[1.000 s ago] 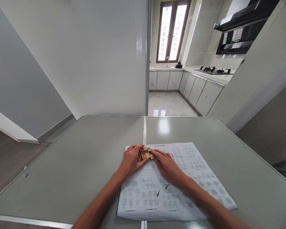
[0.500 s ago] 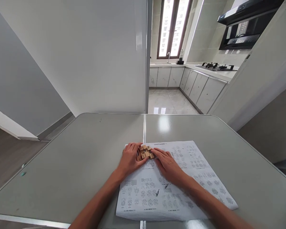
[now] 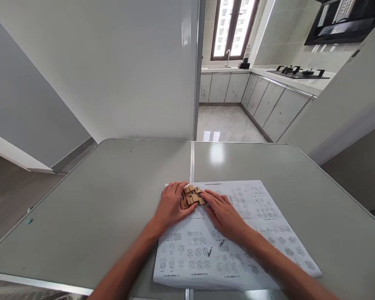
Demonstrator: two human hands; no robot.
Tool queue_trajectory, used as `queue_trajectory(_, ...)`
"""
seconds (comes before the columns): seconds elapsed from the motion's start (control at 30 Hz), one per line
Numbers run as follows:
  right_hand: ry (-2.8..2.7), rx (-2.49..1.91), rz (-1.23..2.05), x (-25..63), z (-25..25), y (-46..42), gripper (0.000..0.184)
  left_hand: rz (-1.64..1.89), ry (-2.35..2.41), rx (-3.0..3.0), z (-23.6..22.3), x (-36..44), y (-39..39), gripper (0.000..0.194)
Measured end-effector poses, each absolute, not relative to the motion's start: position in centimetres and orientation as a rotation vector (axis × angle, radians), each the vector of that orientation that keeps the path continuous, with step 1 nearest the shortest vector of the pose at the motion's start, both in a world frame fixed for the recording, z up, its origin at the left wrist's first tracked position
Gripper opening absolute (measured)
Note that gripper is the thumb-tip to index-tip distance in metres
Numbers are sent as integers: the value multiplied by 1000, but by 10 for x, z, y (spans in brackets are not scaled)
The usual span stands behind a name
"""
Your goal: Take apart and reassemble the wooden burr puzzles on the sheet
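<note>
A cluster of small wooden puzzle blocks [image 3: 193,198] lies on the upper part of a printed paper sheet [image 3: 203,264]. Dark numerals, among them a 2 and a 3, show on some blocks. Curled round the cluster's left side is my left hand [image 3: 171,204], its thumb along the near edge and its fingers at the far edge. From the right, my right hand [image 3: 221,211] presses its fingertips to the blocks, the fingers close together. Parts of the outer blocks are hidden under the fingers of both hands.
The grey table [image 3: 90,212] has a metal seam [image 3: 192,160] down its middle. A small green bit [image 3: 29,221] lies near its left edge. Beyond the table stand a white wall panel [image 3: 137,75] and a kitchen with a cooktop [image 3: 296,73].
The view has tilted down and shifted slightly left, so the kitchen sits higher and further right. Both hands remain at the wooden blocks, with little visible change in their hold.
</note>
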State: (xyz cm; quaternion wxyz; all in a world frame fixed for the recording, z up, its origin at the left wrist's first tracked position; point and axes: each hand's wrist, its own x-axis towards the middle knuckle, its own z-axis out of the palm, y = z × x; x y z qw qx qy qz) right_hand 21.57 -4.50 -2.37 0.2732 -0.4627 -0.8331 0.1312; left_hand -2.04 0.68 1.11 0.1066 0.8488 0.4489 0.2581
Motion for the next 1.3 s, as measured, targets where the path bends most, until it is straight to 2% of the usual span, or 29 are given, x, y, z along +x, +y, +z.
queue_trajectory(0.13, -2235, -1256, 363, 216, -26, -46, 55, 782, 1310, 2481, 14, -22, 5, 63)
queue_trajectory(0.4, -2204, -1296, 395, 216, -24, -47, 51, 853, 1385, 2386, 13, -29, 7, 36)
queue_trajectory(0.5, -2190, -1305, 421, 216, -22, -48, 49, 893, 1424, 2318, 13, -31, 7, 33)
queue_trajectory(0.83, -2158, -1309, 455, 216, -22, -46, 49, 1185, 1490, 1587, 14, -43, 20, 54)
queue_trajectory(1.3, -2168, -1308, 424, 215, -22, -47, 47, 1297, 1497, 1264, 8, -47, 30, 64)
